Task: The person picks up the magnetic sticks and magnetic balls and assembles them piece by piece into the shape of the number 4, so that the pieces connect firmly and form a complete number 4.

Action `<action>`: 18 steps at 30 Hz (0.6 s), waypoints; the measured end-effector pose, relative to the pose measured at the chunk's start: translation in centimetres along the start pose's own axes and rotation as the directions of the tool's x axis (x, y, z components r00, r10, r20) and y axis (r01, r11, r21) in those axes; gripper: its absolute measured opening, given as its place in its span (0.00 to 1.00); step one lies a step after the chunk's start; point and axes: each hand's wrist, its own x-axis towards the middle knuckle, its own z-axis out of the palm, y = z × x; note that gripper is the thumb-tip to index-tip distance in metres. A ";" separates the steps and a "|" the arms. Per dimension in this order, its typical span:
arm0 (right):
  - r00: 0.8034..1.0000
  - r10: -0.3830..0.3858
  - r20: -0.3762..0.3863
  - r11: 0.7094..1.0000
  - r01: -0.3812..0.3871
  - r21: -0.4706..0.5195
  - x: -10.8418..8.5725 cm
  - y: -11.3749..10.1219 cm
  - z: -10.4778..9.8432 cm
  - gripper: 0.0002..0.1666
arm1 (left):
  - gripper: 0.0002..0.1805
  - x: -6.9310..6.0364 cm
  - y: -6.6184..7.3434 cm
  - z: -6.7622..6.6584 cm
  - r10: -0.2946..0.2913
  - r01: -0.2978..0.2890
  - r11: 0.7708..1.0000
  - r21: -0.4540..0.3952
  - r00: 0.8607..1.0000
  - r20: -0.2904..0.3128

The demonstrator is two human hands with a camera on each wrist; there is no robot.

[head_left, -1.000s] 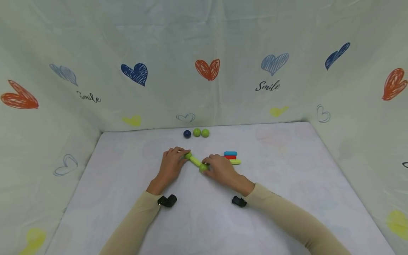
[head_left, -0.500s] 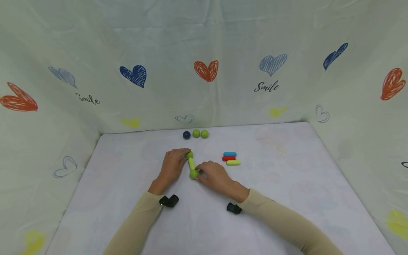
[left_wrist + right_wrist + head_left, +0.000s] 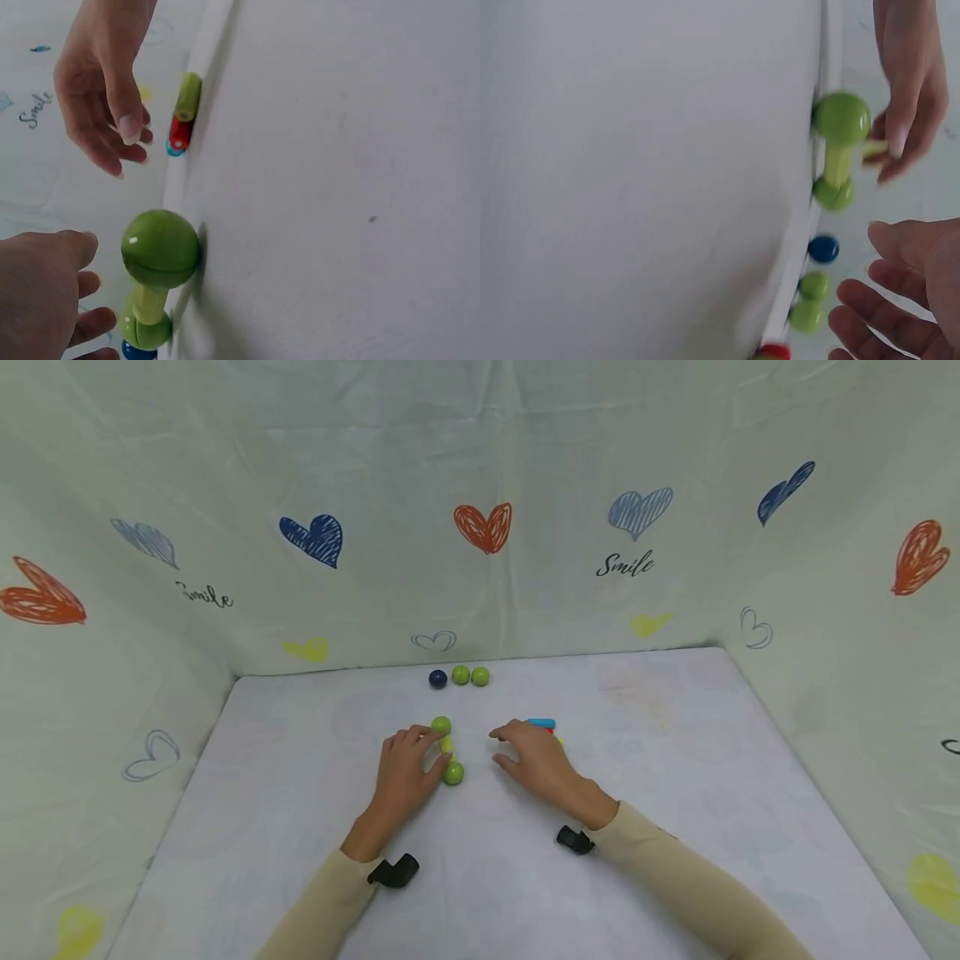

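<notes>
The two hands are well apart, fingers loosely bent and gripping nothing. On the bench (image 3: 465, 893), left of centre, lies a dumbbell shape: a yellow-green rod (image 3: 446, 744) running near to far between a near green ball (image 3: 453, 773) and a far green ball (image 3: 441, 724). The left hand (image 3: 405, 772) is just left of it; contact is unclear. The right hand (image 3: 543, 764) is to its right, partly hiding a blue stick (image 3: 541, 722), red stick (image 3: 181, 132) and yellow-green stick (image 3: 188, 97). Farther back sit a dark blue ball (image 3: 438, 678) and two lime balls (image 3: 461, 675).
</notes>
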 end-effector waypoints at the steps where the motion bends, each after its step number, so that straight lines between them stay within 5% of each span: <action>1: 1.000 0.002 -0.021 1.000 -0.003 -0.017 0.0 0.5 -0.4 0.19 | 0.19 -0.3 0.3 -0.1 0.003 -0.003 1.000 0.001 1.000 0.006; 7: 0.994 0.079 -0.069 0.995 -0.083 -0.050 -0.1 3.6 -2.3 0.17 | 0.22 -1.7 1.6 -0.1 0.012 -0.017 0.997 0.075 0.998 0.065; 18: 0.988 0.154 0.021 0.984 -0.151 -0.094 0.3 6.9 -3.6 0.16 | 0.21 -2.2 2.0 0.6 -0.010 -0.010 0.986 0.168 0.993 0.118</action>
